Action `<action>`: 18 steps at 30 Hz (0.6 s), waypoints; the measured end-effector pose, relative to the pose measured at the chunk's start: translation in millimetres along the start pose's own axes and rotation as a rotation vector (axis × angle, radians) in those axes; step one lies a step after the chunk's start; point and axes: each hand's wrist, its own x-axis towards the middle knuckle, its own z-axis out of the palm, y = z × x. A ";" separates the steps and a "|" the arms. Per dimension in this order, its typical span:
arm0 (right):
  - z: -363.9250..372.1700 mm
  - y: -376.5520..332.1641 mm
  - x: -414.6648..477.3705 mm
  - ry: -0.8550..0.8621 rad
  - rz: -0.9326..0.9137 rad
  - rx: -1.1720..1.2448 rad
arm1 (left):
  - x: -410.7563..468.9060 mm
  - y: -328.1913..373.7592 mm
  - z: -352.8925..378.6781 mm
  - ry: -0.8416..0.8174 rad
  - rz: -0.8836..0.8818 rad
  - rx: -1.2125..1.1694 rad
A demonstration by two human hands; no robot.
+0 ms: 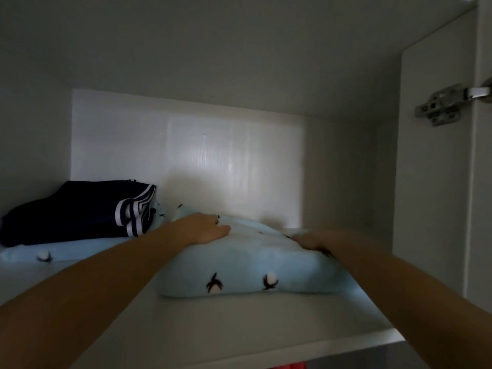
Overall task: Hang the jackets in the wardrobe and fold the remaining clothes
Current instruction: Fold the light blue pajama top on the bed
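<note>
Left hand (205, 229) lies flat on the folded blue garment (239, 267) on the shelf (239, 328), right hand (310, 239) alongside, grip impossible to tell, probably settling it beside the navy pile (80, 211).

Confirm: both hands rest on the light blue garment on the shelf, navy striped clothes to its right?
Wrong side: in the head view the navy striped clothes lie left of the light blue garment. The left hand and right hand do rest on it, on the shelf.
</note>
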 end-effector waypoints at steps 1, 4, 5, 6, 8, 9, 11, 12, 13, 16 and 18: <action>-4.5 -11.7 -14.7 0.079 -0.068 -0.067 | -8.9 4.2 -4.4 0.102 0.065 -0.011; -7.5 -35.0 -60.6 0.163 -0.345 -0.087 | -42.2 14.8 -6.9 0.073 0.315 0.073; -3.7 -39.0 -77.0 0.121 -0.413 -0.087 | -52.1 15.6 -3.7 0.024 0.368 0.160; 0.9 -42.4 -94.8 0.078 -0.448 -0.107 | -54.8 11.9 -1.1 -0.001 0.398 0.211; 9.3 -42.4 -112.4 0.064 -0.472 -0.179 | -42.7 -5.1 -0.1 -0.012 0.400 0.204; 11.8 -42.7 -116.8 0.079 -0.472 -0.224 | -31.8 -15.7 -0.2 -0.012 0.392 0.194; 20.4 -44.5 -113.1 0.109 -0.476 -0.317 | -9.2 -36.3 0.9 -0.032 0.365 0.175; 24.6 -48.0 -108.4 0.119 -0.483 -0.343 | -1.0 -44.3 1.8 -0.052 0.354 0.168; 29.4 -51.5 -99.2 0.128 -0.492 -0.352 | 6.2 -50.7 2.9 -0.067 0.341 0.167; 36.7 -60.5 -63.5 0.145 -0.540 -0.354 | 25.0 -64.5 4.7 -0.075 0.299 0.160; 38.2 -65.2 -38.4 0.140 -0.544 -0.371 | 35.5 -72.8 8.0 -0.044 0.266 0.171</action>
